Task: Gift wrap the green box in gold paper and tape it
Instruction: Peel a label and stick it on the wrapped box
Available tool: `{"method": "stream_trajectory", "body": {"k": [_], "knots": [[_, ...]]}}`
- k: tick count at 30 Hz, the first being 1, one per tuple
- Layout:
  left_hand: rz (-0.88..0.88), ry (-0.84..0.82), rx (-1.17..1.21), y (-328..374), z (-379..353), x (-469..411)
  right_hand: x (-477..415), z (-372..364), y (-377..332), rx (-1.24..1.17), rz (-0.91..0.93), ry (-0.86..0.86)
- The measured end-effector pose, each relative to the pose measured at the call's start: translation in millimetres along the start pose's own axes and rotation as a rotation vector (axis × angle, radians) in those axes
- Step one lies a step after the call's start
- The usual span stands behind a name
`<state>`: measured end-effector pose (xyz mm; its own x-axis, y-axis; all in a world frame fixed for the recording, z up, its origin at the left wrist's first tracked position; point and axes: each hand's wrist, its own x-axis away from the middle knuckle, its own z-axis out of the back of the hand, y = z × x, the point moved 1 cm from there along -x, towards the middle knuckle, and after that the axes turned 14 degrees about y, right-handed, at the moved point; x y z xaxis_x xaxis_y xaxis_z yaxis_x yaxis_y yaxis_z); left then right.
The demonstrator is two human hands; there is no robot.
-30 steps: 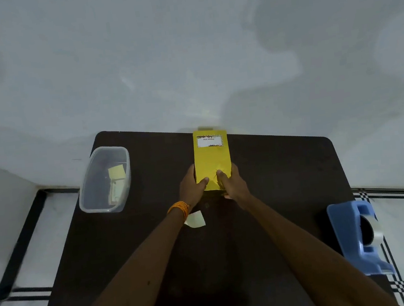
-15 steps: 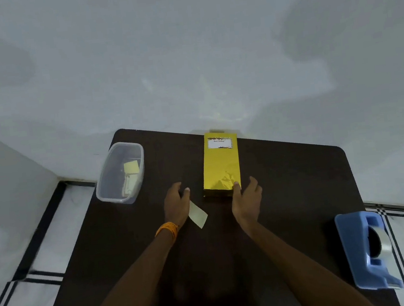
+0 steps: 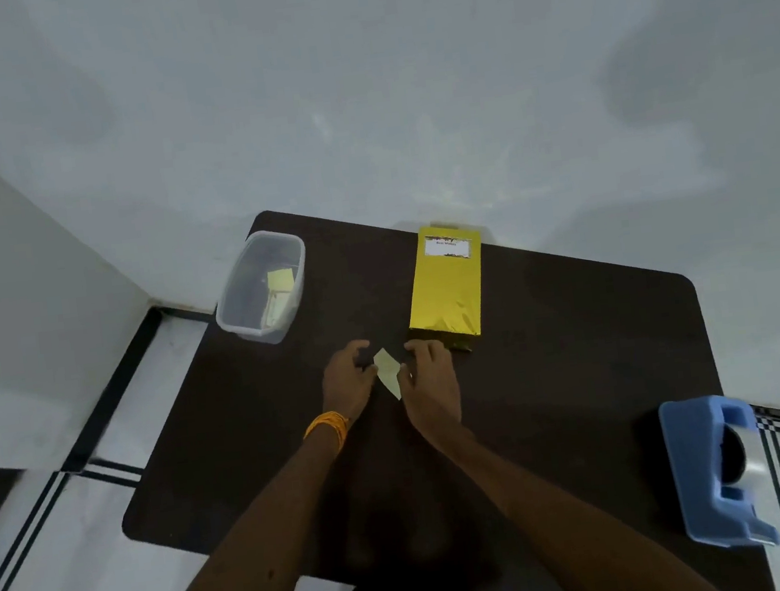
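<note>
The box wrapped in gold paper (image 3: 445,289) lies lengthwise on the dark table (image 3: 578,346), with a white label at its far end. A sliver of the dark green box (image 3: 462,346) shows at the near end. Just in front and left of it, a small pale-yellow paper slip (image 3: 387,374) is pinched between my two hands. My left hand (image 3: 346,380), with an orange band at the wrist, holds its left edge. My right hand (image 3: 432,380) holds its right edge with the thumb, close to the box's near corner.
A clear plastic tub (image 3: 234,313) holding more yellow slips stands at the table's far left corner. A blue tape dispenser (image 3: 699,469) sits at the right edge. A pale wall rises behind the table, and tiled floor with black lines lies on both sides.
Both hands left the near end of the gold-wrapped box and came together on the paper slip that lay on the table. The camera view also shifted.
</note>
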<state>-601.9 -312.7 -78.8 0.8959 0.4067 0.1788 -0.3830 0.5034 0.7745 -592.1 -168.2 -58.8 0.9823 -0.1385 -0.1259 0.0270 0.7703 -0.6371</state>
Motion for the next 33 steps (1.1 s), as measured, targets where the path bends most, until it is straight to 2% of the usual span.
{"method": "stream_trajectory", "body": {"k": [12, 20, 26, 33], "knots": [[-0.085, -0.006, -0.020, -9, -15, 14, 20, -30, 25, 0.129, 0.123, -0.199], [-0.102, -0.011, -0.076, -16, -26, 7, 12, -45, 30, 0.252, 0.256, -0.240], [-0.058, 0.028, -0.057, -15, -29, 7, 4, -42, 27, 0.230, 0.183, -0.226], [-0.078, -0.050, -0.027, -18, -23, 3, 1, -35, 30, -0.026, -0.102, -0.221]]}}
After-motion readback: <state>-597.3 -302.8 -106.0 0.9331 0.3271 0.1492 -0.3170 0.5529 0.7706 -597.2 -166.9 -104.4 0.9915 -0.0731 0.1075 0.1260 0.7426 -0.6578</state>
